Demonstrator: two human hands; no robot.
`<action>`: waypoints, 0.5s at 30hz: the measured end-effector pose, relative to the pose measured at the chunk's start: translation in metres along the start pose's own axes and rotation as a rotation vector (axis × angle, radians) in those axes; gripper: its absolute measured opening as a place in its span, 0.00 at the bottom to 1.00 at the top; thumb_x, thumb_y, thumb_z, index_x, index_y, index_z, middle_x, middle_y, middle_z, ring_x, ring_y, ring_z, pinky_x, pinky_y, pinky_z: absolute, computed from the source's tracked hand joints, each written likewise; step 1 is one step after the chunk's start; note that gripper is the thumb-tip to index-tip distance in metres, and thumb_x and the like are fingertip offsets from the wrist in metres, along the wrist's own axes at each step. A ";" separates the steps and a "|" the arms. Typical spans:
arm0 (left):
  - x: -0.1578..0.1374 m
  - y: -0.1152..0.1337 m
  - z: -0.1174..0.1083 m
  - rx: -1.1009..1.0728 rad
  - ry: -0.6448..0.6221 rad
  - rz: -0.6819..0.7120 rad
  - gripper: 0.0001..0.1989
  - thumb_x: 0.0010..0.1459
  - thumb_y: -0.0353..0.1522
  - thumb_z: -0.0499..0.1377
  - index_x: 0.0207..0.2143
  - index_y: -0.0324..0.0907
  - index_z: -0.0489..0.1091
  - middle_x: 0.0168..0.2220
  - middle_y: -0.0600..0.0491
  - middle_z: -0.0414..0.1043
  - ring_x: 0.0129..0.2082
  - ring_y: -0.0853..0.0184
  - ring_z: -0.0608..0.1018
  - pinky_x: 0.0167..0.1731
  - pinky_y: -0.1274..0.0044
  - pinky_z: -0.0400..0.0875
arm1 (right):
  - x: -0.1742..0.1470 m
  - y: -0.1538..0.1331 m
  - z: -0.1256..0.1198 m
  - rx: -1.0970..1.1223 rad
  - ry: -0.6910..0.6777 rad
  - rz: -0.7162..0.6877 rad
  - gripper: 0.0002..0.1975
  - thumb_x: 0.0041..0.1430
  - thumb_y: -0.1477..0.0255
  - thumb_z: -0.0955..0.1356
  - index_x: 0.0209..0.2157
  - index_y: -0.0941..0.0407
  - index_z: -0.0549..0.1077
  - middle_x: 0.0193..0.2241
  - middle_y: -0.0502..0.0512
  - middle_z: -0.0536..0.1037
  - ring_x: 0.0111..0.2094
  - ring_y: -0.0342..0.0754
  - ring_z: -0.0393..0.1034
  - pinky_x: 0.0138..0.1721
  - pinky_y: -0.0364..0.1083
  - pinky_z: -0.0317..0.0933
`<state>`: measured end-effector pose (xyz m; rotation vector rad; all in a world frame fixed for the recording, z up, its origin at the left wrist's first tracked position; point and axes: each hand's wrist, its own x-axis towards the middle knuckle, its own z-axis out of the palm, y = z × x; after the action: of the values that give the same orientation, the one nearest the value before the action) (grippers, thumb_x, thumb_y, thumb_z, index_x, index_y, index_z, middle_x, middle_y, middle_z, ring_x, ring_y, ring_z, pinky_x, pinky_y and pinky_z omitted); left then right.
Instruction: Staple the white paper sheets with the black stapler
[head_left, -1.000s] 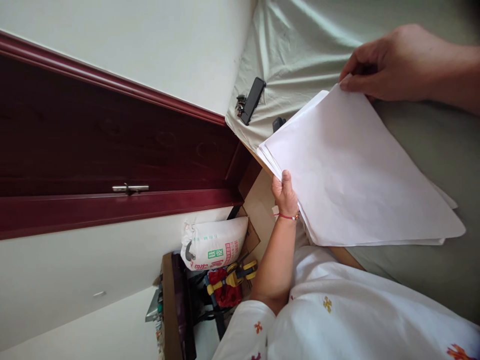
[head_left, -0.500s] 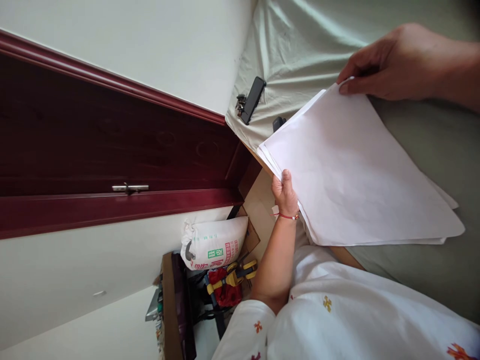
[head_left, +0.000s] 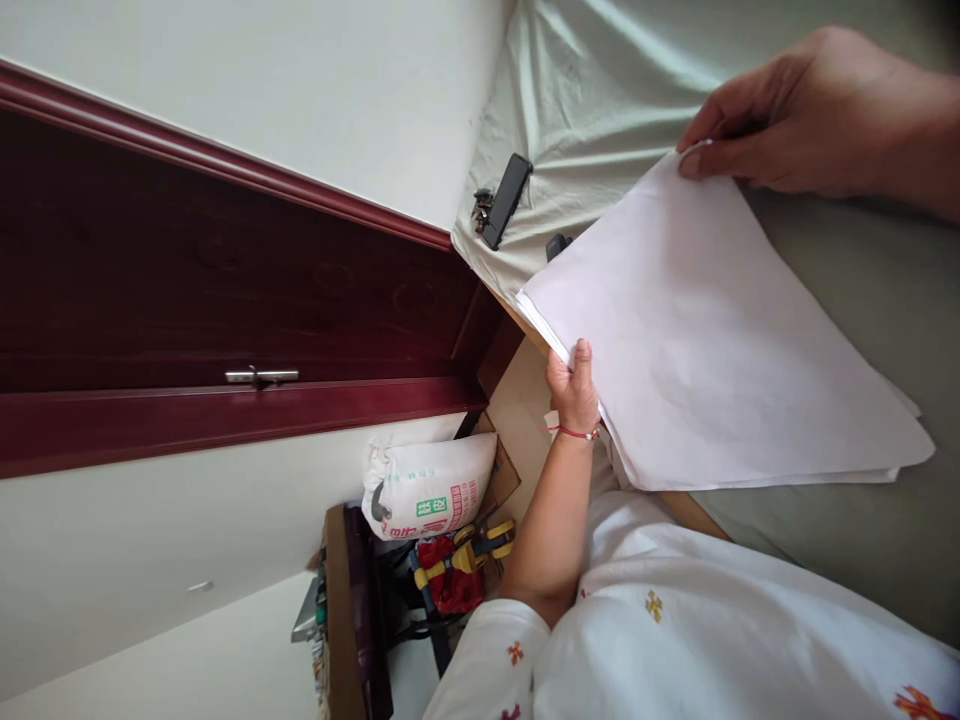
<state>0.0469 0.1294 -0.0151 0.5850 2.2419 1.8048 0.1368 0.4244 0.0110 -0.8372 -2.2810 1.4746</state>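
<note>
A thin stack of large white paper sheets (head_left: pixel 720 330) is held between my hands, tilted above the bed. My left hand (head_left: pixel 576 385), with a red string bracelet at the wrist, grips the near left edge; its thumb lies on top and its other fingers are mostly hidden. My right hand (head_left: pixel 802 120) pinches the far corner between thumb and fingers. The sheets' edges are slightly fanned at the right corner. A small black object (head_left: pixel 556 246) lies beside the paper's left edge, partly covered by it.
A pale green sheet (head_left: pixel 600 90) covers the bed. On it lie a black phone-like object (head_left: pixel 507 200) and a small metallic bunch (head_left: pixel 482 208). A dark red door (head_left: pixel 225 250) stands at left. Below are a white printed sack (head_left: pixel 431 485) and a yellow-and-blue wheeled item (head_left: pixel 465 555).
My right hand has lifted slightly, drawing the paper's far corner up. The stack's upper left edges now lie more evenly together. My left hand has shifted slightly right.
</note>
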 end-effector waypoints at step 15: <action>0.000 0.001 0.001 0.022 -0.001 0.019 0.32 0.59 0.54 0.67 0.58 0.45 0.77 0.59 0.48 0.79 0.63 0.56 0.77 0.67 0.68 0.68 | 0.004 0.000 -0.002 -0.047 -0.046 -0.052 0.12 0.59 0.63 0.73 0.44 0.50 0.82 0.31 0.45 0.76 0.33 0.40 0.64 0.41 0.45 0.56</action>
<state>0.0469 0.1302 -0.0145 0.6134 2.2657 1.7900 0.1345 0.4280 0.0117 -0.7580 -2.3608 1.4372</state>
